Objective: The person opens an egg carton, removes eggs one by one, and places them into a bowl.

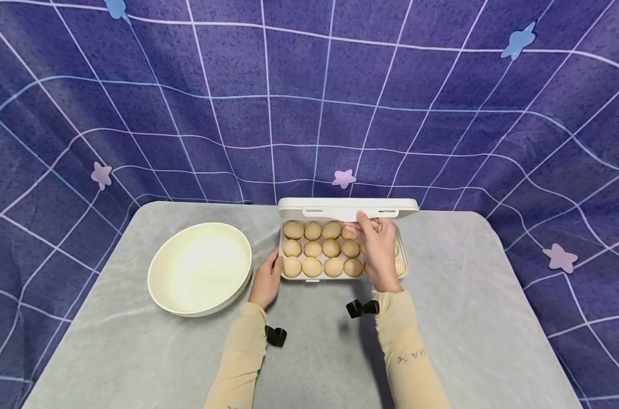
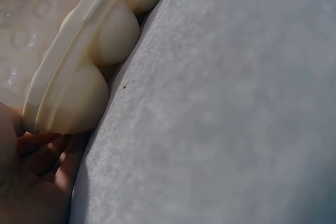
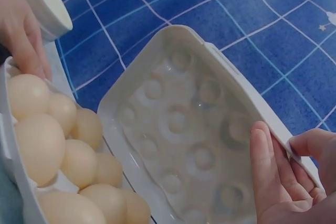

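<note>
An egg box (image 1: 312, 279) with rows of light brown eggs (image 1: 331, 248) stands in the middle of the table, its white lid (image 1: 347, 207) tilted up along the far side. My right hand (image 1: 382, 253) pinches the lid's front edge, thumb outside and fingers against the dimpled inner face in the right wrist view. It covers some eggs in the head view. My left hand (image 1: 266, 281) grips the left end of the box. In the left wrist view, its thumb lies at the rim and its fingers curl by the rounded egg cups (image 2: 79, 98).
A large cream bowl (image 1: 200, 270) stands left of the box, close beside my left hand. The grey table (image 1: 473, 318) ends at a blue gridded curtain (image 1: 299, 119) behind the lid. Black straps (image 1: 362, 308) stick out from both wrists.
</note>
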`<action>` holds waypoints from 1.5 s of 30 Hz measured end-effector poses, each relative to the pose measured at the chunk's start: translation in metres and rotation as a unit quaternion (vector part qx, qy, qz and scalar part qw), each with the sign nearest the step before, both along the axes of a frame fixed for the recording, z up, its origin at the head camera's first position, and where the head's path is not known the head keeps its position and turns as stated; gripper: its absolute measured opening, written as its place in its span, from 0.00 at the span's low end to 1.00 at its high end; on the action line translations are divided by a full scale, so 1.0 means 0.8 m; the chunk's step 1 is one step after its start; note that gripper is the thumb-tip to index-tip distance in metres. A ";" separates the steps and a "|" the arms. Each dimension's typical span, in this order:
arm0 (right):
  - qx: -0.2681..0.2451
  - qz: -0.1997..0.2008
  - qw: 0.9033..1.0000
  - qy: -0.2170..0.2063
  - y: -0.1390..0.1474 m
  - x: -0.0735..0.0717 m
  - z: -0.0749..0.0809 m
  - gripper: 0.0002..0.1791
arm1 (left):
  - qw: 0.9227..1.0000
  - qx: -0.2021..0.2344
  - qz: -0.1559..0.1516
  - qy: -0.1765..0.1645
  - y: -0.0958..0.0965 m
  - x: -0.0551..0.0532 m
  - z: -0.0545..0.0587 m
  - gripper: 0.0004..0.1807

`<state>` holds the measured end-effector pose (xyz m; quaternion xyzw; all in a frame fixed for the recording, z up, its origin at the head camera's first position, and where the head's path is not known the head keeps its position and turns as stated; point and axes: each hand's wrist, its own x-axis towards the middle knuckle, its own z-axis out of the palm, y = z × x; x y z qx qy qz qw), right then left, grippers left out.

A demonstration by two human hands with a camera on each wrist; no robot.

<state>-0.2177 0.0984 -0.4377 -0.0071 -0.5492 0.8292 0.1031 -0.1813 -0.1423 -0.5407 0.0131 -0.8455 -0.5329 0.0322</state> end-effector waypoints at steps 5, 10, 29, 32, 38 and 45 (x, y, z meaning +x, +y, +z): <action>-0.004 0.002 1.000 0.008 -0.001 -0.014 0.005 0.15 | 1.000 -0.005 0.004 0.001 0.000 0.000 0.000 0.25; -0.013 -0.002 1.000 0.021 -0.003 -0.026 0.007 0.13 | 1.000 -0.012 0.003 0.008 0.002 0.001 0.001 0.24; -0.010 -0.003 0.999 0.037 -0.006 -0.072 0.015 0.14 | 1.000 -0.006 0.004 -0.007 0.001 0.003 0.005 0.25; -0.005 -0.003 0.999 0.035 -0.005 -0.079 0.015 0.13 | 1.000 -0.004 0.002 -0.005 0.001 0.003 0.005 0.24; 0.000 0.000 0.999 0.035 -0.004 -0.092 0.016 0.13 | 1.000 0.000 0.004 -0.001 0.001 0.003 0.005 0.24; -0.013 0.009 1.000 0.023 -0.003 -0.109 0.016 0.13 | 1.000 0.000 0.005 -0.003 0.001 0.003 0.003 0.25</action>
